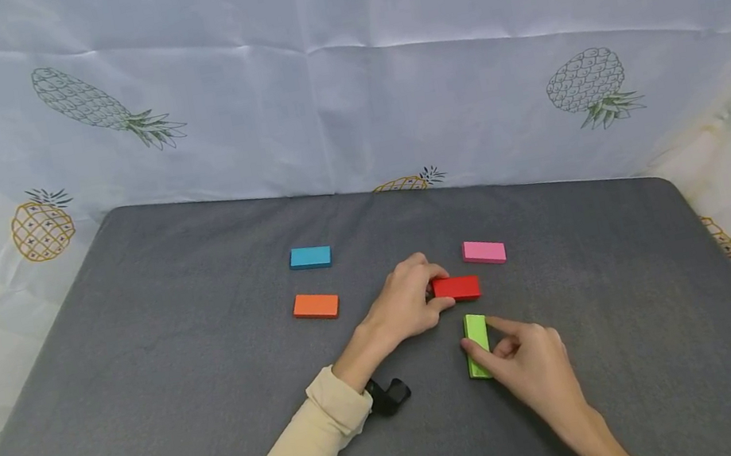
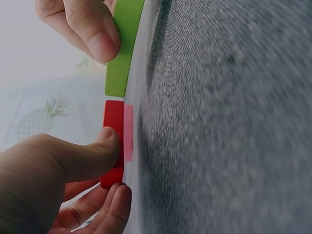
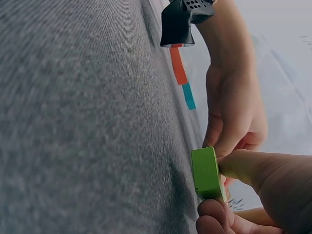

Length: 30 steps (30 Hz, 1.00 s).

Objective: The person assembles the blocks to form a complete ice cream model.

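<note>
My left hand (image 1: 410, 301) pinches a red block (image 1: 459, 289) at its left end, thumb on the near side and fingers at the far side. Just nearer to me, my right hand (image 1: 532, 357) holds a lime-green block (image 1: 477, 342) between thumb and fingers, its long side pointing away from me. In the left wrist view the green block (image 2: 124, 53) stands end-on to the red block (image 2: 113, 141), with a narrow gap between them. A pink block (image 1: 484, 252) lies just beyond the red one.
To the left on the grey cloth-covered table (image 1: 184, 403) lie a blue block (image 1: 311, 257) and, nearer, an orange block (image 1: 316, 306). A pale curtain (image 1: 344, 102) with printed pineapples hangs behind the table's far edge. A black wrist camera (image 1: 390, 397) sits at my left wrist.
</note>
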### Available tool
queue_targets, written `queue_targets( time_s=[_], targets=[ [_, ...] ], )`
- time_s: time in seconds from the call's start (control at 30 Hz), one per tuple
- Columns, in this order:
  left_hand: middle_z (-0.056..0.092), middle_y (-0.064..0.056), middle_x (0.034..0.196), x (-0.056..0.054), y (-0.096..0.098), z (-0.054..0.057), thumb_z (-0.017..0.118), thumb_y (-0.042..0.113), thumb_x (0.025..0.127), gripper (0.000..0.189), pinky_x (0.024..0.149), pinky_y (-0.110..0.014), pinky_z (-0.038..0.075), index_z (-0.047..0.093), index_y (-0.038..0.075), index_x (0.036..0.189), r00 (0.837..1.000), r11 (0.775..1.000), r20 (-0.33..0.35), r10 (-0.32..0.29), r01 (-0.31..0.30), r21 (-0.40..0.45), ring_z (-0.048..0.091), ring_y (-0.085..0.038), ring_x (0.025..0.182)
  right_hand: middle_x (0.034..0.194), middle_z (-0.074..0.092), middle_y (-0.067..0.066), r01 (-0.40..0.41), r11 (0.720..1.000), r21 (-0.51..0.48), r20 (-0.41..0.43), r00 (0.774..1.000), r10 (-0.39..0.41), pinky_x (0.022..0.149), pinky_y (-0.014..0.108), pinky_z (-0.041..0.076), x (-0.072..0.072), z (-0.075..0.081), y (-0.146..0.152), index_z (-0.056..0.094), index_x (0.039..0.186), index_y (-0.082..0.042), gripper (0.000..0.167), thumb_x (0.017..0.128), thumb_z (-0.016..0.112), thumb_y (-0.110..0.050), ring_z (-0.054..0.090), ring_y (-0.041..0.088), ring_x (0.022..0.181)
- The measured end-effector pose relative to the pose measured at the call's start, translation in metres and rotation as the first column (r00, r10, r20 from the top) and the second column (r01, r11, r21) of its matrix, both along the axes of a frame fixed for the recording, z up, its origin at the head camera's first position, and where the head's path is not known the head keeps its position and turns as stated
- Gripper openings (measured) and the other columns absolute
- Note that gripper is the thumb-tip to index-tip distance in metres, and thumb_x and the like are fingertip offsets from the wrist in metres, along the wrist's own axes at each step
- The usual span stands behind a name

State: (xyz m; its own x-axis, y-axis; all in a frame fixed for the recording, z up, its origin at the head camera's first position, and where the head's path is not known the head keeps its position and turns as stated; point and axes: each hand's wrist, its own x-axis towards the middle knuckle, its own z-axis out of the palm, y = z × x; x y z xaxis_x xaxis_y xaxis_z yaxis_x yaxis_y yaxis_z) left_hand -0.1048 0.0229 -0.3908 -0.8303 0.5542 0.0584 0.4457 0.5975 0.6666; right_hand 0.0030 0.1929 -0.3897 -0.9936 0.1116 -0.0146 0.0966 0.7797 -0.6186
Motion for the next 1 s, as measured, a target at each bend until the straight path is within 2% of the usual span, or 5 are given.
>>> queue_targets(
  time_s=[0.27, 0.67, 1.0],
  targets=[
    [0.063, -0.008, 0.097, -0.002, -0.013, 0.002, 0.08, 0.016, 0.089, 0.029, 0.065, -0.02, 0.043, 0.075, 0.003, 0.115, 1.0, 1.0, 0.016, 0.012, -0.012, 0.003, 0.052, -0.012, 0.075, 0.049, 0.053, -0.006, -0.022, 1.0, -0.005, 0.024, 0.999, 0.022, 0.042, 0.019, 0.026, -0.005, 0.004, -0.009, 0.075, 0.118, 0.0, 0.047, 0.082, 0.087, -0.029, 0.036, 0.001, 0.044],
    [0.064, -0.007, 0.094, -0.003, -0.041, 0.009, 0.083, 0.015, 0.086, 0.028, 0.07, -0.023, 0.05, 0.077, 0.004, 0.111, 0.999, 0.999, 0.04, 0.032, -0.031, -0.019, 0.057, -0.012, 0.077, 0.048, 0.053, -0.007, -0.065, 0.997, -0.038, 0.031, 0.997, 0.066, 0.042, 0.019, 0.025, -0.01, 0.007, -0.026, 0.075, 0.118, 0.0, 0.048, 0.08, 0.088, -0.027, 0.036, 0.002, 0.042],
    [0.064, -0.005, 0.092, -0.002, -0.056, 0.011, 0.084, 0.016, 0.085, 0.027, 0.07, -0.023, 0.048, 0.078, 0.005, 0.108, 0.997, 0.998, 0.058, 0.054, -0.051, -0.041, 0.056, -0.01, 0.076, 0.046, 0.049, -0.009, -0.089, 0.993, -0.079, 0.025, 0.996, 0.091, 0.042, 0.019, 0.024, -0.013, 0.006, -0.04, 0.076, 0.117, -0.002, 0.046, 0.081, 0.088, -0.027, 0.033, 0.0, 0.04]
  ],
)
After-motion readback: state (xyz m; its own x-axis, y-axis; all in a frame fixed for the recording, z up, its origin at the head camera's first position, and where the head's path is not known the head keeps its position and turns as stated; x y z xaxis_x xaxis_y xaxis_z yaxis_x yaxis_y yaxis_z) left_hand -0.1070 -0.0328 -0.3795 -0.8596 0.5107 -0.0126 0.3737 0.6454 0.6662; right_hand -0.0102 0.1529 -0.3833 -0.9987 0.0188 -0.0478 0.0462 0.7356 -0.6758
